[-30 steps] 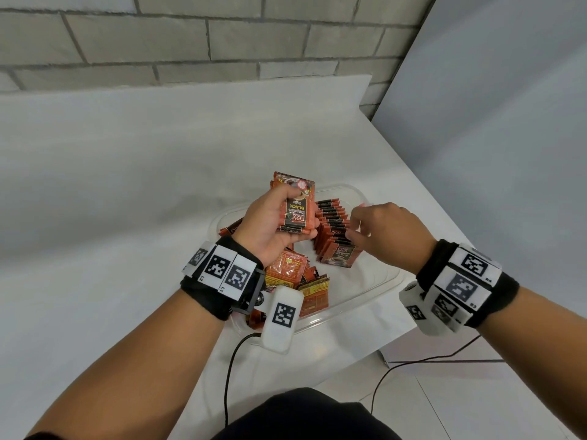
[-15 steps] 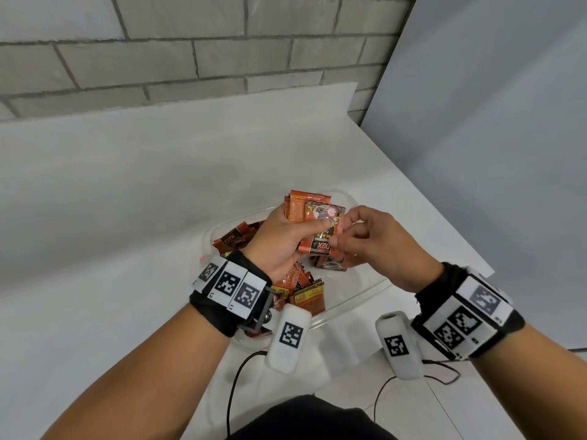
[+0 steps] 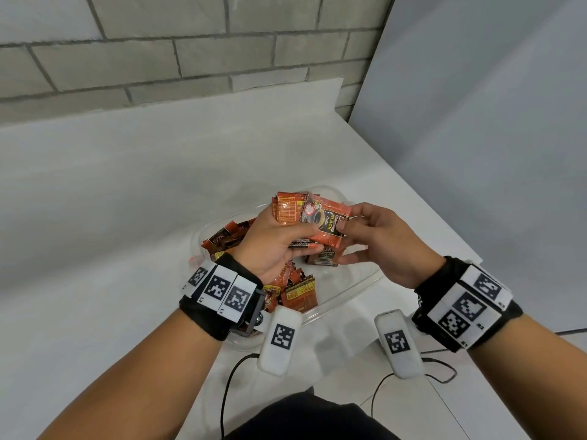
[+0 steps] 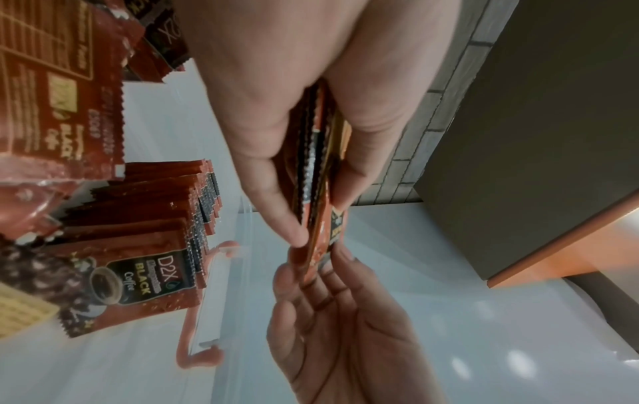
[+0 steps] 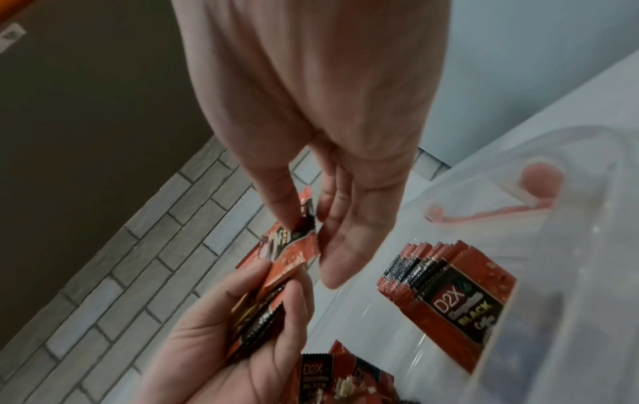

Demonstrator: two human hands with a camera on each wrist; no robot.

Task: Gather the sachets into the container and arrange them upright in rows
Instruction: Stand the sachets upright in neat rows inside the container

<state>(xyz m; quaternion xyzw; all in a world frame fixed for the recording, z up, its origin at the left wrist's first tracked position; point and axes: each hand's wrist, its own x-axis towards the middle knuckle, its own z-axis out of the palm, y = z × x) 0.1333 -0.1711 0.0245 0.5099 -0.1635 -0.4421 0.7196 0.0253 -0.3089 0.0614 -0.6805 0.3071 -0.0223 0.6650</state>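
Note:
My left hand (image 3: 279, 246) grips a small stack of orange-red coffee sachets (image 3: 290, 212) above the clear plastic container (image 3: 359, 285). My right hand (image 3: 365, 239) pinches the right edge of the front sachet (image 3: 327, 223) of that stack between thumb and fingers. The left wrist view shows the stack (image 4: 318, 175) edge-on between thumb and fingers. The pinched sachet (image 5: 294, 246) also shows in the right wrist view. A row of sachets (image 5: 446, 289) stands upright in the container, mostly hidden behind my hands in the head view. Loose sachets (image 3: 298, 293) lie jumbled at the container's near and left side.
The container sits on a white table (image 3: 127, 217) near its right front edge. A brick wall (image 3: 190, 52) rises behind and a grey panel (image 3: 476, 122) stands on the right. Cables (image 3: 228, 389) hang from my wrist cameras over the table edge.
My right hand left the upright row and came up to the stack in my left hand, taking hold of the front sachet. Both hands now sit slightly higher over the container.

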